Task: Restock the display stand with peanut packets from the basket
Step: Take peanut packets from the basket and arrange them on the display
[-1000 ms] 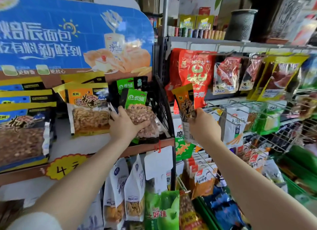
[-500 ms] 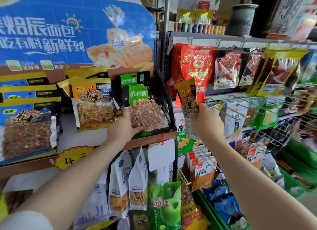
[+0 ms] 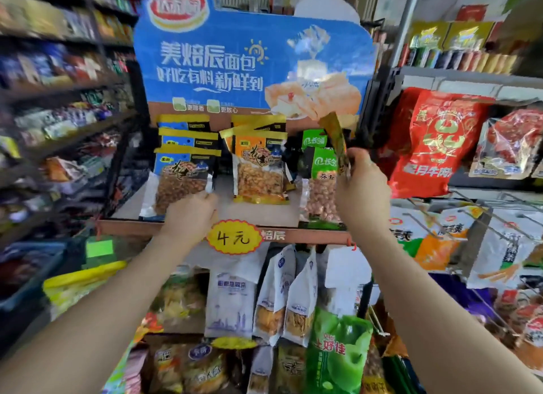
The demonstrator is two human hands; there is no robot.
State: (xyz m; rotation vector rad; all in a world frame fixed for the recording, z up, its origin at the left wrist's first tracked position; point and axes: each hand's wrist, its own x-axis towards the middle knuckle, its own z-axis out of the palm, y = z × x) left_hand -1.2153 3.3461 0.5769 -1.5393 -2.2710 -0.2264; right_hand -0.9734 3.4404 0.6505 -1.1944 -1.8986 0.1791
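Right now the right hand (image 3: 360,188) pinches an orange peanut packet (image 3: 338,142) by its lower end, edge-on to the camera, long axis near upright and leaning slightly left, top corner up against the blue bread sign (image 3: 252,58). Its likely slot, judging by matching colour, is the orange packet stack (image 3: 258,170) in the middle of the display shelf (image 3: 176,227), which lies left and a bit below the grip; the green packet stack (image 3: 318,185) sits between, just behind the held packet. Right hand is clearly the nearer one for that move. Left hand (image 3: 191,214) is closed on the lower right corner of the front blue packet (image 3: 182,188) in the left stack, fingers curled over its edge. Basket is not identifiable in view. Price tag (image 3: 233,237) hangs on the shelf front between the two wrists.
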